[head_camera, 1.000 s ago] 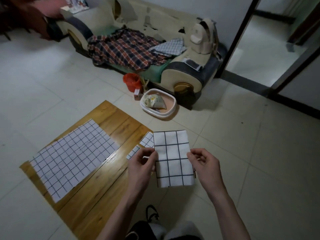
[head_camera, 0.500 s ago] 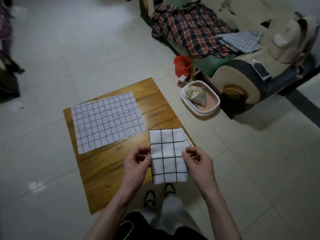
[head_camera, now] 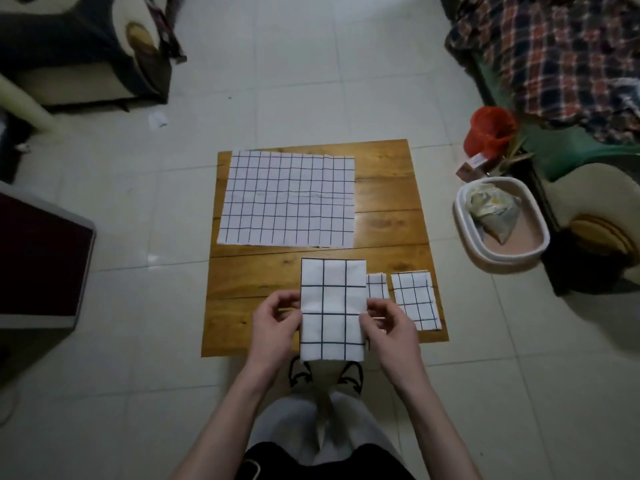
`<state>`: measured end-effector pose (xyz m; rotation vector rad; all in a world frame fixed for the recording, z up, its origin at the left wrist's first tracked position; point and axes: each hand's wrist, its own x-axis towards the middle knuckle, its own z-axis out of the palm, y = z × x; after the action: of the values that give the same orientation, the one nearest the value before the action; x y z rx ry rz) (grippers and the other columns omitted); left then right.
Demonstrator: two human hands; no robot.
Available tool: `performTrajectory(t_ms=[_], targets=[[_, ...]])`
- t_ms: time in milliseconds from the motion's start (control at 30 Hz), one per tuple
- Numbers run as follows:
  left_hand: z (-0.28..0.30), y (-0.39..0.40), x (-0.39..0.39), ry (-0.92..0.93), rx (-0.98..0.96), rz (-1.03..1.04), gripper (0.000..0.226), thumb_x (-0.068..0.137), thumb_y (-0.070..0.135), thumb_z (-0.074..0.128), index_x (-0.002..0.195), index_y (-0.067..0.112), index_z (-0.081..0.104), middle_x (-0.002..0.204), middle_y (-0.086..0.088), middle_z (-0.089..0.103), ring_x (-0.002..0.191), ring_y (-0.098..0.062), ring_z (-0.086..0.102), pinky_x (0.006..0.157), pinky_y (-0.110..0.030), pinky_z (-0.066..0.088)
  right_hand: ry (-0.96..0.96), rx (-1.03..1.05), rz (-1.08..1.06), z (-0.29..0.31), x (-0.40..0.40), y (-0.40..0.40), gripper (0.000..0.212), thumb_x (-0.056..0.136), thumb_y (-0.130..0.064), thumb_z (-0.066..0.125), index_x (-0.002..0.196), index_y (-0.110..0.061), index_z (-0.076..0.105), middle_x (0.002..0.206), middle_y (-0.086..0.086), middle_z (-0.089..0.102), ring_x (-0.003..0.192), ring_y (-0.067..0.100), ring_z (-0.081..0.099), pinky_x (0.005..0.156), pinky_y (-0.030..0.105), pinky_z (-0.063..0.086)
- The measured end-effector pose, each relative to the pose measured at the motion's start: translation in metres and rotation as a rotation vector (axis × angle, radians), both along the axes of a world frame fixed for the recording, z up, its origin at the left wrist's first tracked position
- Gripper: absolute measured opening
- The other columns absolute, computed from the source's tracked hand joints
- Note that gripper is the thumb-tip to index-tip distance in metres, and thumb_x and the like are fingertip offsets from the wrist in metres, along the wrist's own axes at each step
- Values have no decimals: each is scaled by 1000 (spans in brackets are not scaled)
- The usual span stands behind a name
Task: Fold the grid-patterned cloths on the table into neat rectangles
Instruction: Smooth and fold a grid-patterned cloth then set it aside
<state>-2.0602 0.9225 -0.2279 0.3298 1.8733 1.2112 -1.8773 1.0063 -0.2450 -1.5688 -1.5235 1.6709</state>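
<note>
head view: wooden bench [head_camera: 388, 202] on pale tiled floor [head_camera: 294, 64] — left hand [head_camera: 273, 323] and right hand [head_camera: 388, 327] fingers pinch folded cloth [head_camera: 332, 306]; sofa [head_camera: 554, 64] right.

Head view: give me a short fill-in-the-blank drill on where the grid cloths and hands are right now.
1. The left hand and right hand both pinch the ____ cloth.
2. The unfolded cloth lies flat on the table's ____ half.
3. Two smaller folded cloths, one beside the other, lie to the ____ of the held one.

Missing words: folded; far; right
</note>
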Motion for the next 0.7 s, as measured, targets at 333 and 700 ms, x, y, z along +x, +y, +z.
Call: performTrajectory(t_ms=[333, 700], targets=[[-60, 0, -7, -42, -69, 218, 24, 93, 3, 71, 113, 15, 70, 109, -1, 73, 99, -18, 71, 76, -25, 61, -30, -50, 145, -50, -24, 17, 15, 98, -18, 69, 110, -28, 68, 100, -4, 70, 91, 9, 66, 77, 21, 58], [-170, 19, -26, -69, -122, 327, 21, 92, -4, 69, 108, 10, 70, 103, -3, 73, 95, -16, 69, 71, -18, 59, -109, -37, 144, -162, -55, 33, 7, 99, -21, 67, 106, -24, 69, 91, -3, 68, 84, 6, 64, 72, 19, 54]])
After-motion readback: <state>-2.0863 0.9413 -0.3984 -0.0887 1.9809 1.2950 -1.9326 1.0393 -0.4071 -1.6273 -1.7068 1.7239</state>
